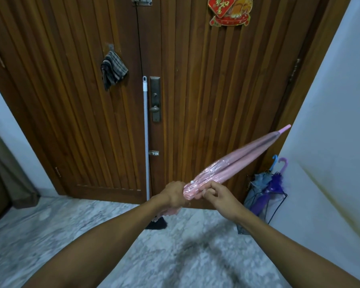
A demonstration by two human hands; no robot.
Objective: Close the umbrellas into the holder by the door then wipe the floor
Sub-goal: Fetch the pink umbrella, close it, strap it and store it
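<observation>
Doorway point(112, 121): three umbrellas, two hands.

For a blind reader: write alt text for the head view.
Two hands hold a closed pink umbrella before a wooden door: left hand grips near its handle, right hand pinches the folds. A wire holder with two umbrellas stands right; a mop handle leans on the door.

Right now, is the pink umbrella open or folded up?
Folded up. The pink umbrella is a narrow bundle, its canopy gathered along the shaft, held by the left hand and right hand.
</observation>
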